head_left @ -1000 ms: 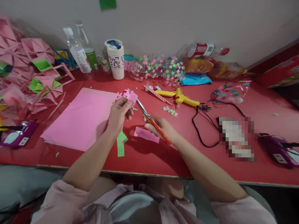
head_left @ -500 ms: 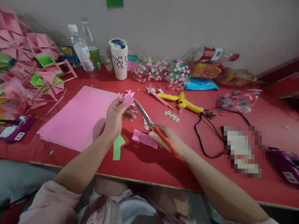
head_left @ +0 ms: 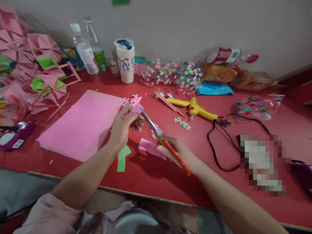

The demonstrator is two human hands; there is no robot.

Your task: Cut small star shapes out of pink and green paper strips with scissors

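Well behind the left grip point(head_left: 120, 126), a loose, creased, pale pink sleeve point(head_left: 52, 213) ends near the elbow; pale pink clothing point(head_left: 96, 224) shows between the forearms.

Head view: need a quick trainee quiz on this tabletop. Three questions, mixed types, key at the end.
1. Fill in: The left hand pinches a small piece of paper whose colour is ____.
2. True or false: The yellow glue gun lies to the right of the lidded tumbler, as the camera sees it.
3. Multiple choice: What does the right hand hold?
A) The glue gun
B) Scissors
C) A bottle

Key: 1 pink; 2 true; 3 B
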